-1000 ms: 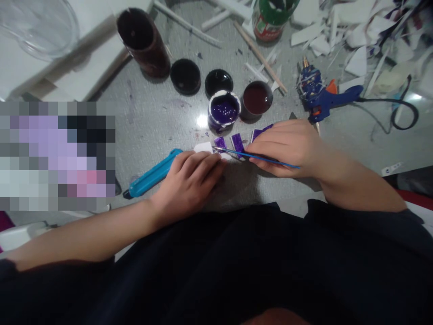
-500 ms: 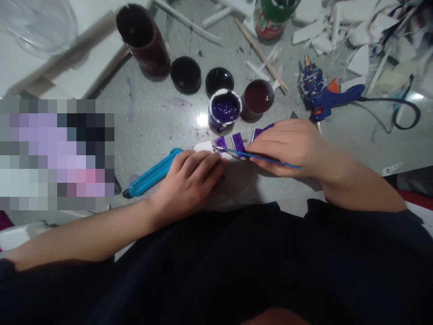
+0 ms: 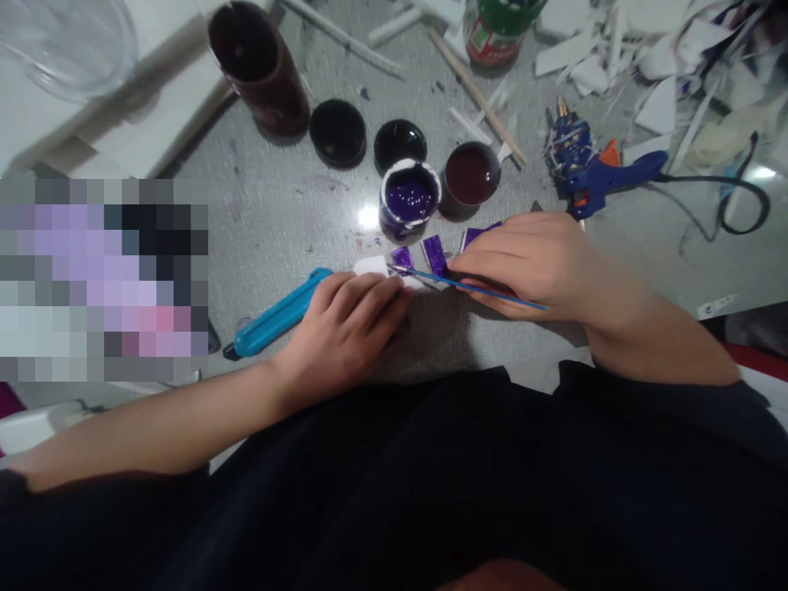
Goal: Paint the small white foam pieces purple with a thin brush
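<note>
A thin blue paintbrush (image 3: 486,290) is pinched in the fingers of my right hand (image 3: 529,258), its tip pointing left. That tip lies by a white piece (image 3: 371,265) and a small purple-painted piece (image 3: 401,261). My left hand (image 3: 350,320) is closed, its fingers together over the near edge of the white piece; what lies under the fingertips is hidden. Between the hands is a second purple strip (image 3: 434,256). Another purple piece (image 3: 473,236) is partly covered by my right hand. Just beyond them stands an open pot of purple paint (image 3: 410,197).
A blue cutter knife (image 3: 277,316) lies beside my left hand. Behind the paint are a cup of dark liquid (image 3: 472,176), two black lids (image 3: 337,133) and a dark brown container (image 3: 258,74). A blue glue gun (image 3: 591,176) with its cable and white scraps (image 3: 656,107) occupy the right.
Very little differs. My right hand and the paintbrush have shifted slightly, with the brush tip still by the white piece. My left hand stays in place.
</note>
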A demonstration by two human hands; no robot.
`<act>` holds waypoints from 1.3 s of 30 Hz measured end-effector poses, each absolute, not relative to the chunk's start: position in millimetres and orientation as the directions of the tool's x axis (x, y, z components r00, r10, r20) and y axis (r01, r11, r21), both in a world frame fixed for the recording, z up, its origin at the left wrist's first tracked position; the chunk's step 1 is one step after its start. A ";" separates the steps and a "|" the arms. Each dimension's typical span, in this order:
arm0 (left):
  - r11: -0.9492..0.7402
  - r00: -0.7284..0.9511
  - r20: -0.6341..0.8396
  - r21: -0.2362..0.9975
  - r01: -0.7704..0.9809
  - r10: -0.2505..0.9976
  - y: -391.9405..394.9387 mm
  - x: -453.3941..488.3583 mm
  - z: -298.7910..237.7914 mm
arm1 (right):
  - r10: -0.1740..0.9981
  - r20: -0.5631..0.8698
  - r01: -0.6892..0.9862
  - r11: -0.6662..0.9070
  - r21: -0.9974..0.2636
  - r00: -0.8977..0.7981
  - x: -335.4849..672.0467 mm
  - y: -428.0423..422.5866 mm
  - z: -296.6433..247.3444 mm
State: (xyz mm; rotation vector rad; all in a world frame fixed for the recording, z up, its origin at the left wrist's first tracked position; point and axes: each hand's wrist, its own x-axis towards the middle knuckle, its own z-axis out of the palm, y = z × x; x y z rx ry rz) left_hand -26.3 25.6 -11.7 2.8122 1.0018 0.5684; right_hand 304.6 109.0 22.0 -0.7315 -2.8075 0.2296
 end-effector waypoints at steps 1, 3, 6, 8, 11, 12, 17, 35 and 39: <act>-0.774 0.711 0.307 0.228 0.590 0.633 25.3 -26.6 -12.3 | 0.508 0.194 0.469 0.857 -0.214 -0.839 303.9 108.3 21.7; -0.769 0.710 0.295 0.249 0.589 0.639 24.4 -27.4 -13.8 | 0.524 0.200 0.481 0.847 -0.226 -0.828 302.7 107.0 21.2; -0.761 0.707 0.281 0.264 0.593 0.648 23.1 -28.0 -15.3 | 0.534 0.176 0.495 0.840 -0.222 -0.827 302.2 106.2 20.8; -0.758 0.709 0.269 0.255 0.600 0.652 22.7 -28.1 -15.4 | 0.536 0.178 0.498 0.839 -0.220 -0.825 302.3 106.2 20.7; -0.756 0.709 0.263 0.236 0.610 0.654 22.8 -28.5 -15.1 | 0.542 0.181 0.503 0.835 -0.222 -0.821 302.1 106.1 20.3; -0.757 0.709 0.267 0.236 0.609 0.653 22.8 -28.8 -15.2 | 0.545 0.176 0.507 0.834 -0.219 -0.820 302.0 105.9 20.3; -0.755 0.710 0.264 0.296 0.585 0.653 22.7 -30.5 -16.4 | 0.539 0.136 0.512 0.838 -0.192 -0.831 301.0 105.2 22.3; -0.750 0.705 0.265 0.306 0.586 0.659 22.0 -29.8 -18.4 | 0.501 0.176 0.476 0.863 -0.169 -0.847 302.8 108.2 18.9; -0.740 0.707 0.235 0.310 0.596 0.667 21.9 -30.5 -18.2 | 0.502 0.194 0.461 0.859 -0.221 -0.843 304.0 106.9 12.7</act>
